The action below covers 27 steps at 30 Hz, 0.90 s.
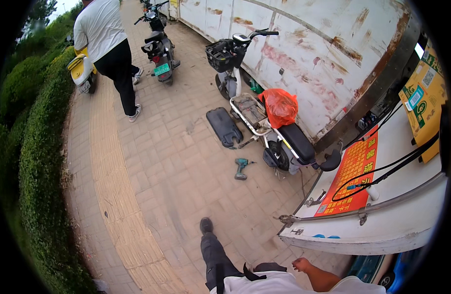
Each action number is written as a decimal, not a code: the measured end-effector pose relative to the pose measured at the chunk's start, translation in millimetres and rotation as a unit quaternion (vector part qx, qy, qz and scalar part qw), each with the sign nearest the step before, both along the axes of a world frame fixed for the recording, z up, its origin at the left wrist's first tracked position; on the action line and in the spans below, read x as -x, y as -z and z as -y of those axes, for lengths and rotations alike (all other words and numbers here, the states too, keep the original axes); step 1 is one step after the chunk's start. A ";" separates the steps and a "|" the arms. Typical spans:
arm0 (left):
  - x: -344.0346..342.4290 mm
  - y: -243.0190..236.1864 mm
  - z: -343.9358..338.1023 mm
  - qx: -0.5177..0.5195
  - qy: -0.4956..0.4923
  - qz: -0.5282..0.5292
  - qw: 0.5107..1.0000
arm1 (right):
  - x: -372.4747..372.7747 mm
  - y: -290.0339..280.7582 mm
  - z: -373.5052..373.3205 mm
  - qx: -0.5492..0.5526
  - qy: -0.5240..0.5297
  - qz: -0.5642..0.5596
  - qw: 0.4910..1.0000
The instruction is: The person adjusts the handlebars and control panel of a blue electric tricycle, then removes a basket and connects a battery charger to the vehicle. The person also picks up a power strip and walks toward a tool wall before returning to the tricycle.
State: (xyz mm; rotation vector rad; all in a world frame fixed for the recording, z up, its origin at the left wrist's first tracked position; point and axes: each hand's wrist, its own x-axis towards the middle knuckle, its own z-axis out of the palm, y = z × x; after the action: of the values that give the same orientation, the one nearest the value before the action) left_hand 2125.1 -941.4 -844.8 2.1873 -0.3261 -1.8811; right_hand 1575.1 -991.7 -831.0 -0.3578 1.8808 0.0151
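Brick pavement runs between a hedge (39, 147) and a rusty white truck (323, 54). Only my right hand (302, 265) shows, loose and empty at my hip. Ahead, well out of reach, a cordless drill (241, 168) lies beside a parked electric scooter (264, 122) whose footboard panel (224, 127) is already off.

Paving (176, 161): reddish-brown brick, herringbone – with a yellow ribbed strip (112, 186) alongside.
Hedge (39, 147): green.
Drill (241, 168): teal and black.
Bag (280, 107) on scooter (264, 122): bright orange-red.
Scooter frame: white; seat black.
Loose floor mat (224, 126): black.
Wall panels (323, 44): white, streaked with rust.
Sign (353, 169): orange-red with yellow lettering.
Cartons (424, 98): yellow with green – white labels.
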 end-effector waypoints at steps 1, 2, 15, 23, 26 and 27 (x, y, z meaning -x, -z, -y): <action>-7.4 5.0 28.6 0.010 0.029 -0.013 0.999 | -9.9 -16.1 8.1 -0.026 0.025 -0.003 0.999; -15.0 11.4 59.0 0.034 0.000 -0.034 0.999 | -19.9 -30.8 18.4 -0.051 0.051 -0.006 0.997; -54.5 -4.5 377.4 0.028 0.136 -0.080 0.987 | -130.6 -89.3 133.8 0.069 0.242 -0.014 0.968; -24.2 24.9 456.3 0.090 0.276 -0.059 0.955 | -176.8 -66.9 54.3 0.134 0.402 -0.035 0.905; 10.0 3.4 477.1 0.097 0.333 -0.033 0.937 | -195.5 -55.0 19.5 0.148 0.417 -0.018 0.897; 22.6 -13.2 474.7 0.097 0.354 -0.024 0.930 | -203.1 -51.4 0.5 0.145 0.420 -0.007 0.896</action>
State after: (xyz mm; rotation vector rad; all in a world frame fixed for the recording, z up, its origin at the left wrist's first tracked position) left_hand 2102.4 -1416.1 -831.6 2.0295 -1.3826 -2.0908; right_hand 1778.2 -992.2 -779.7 0.2844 1.9145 -0.8545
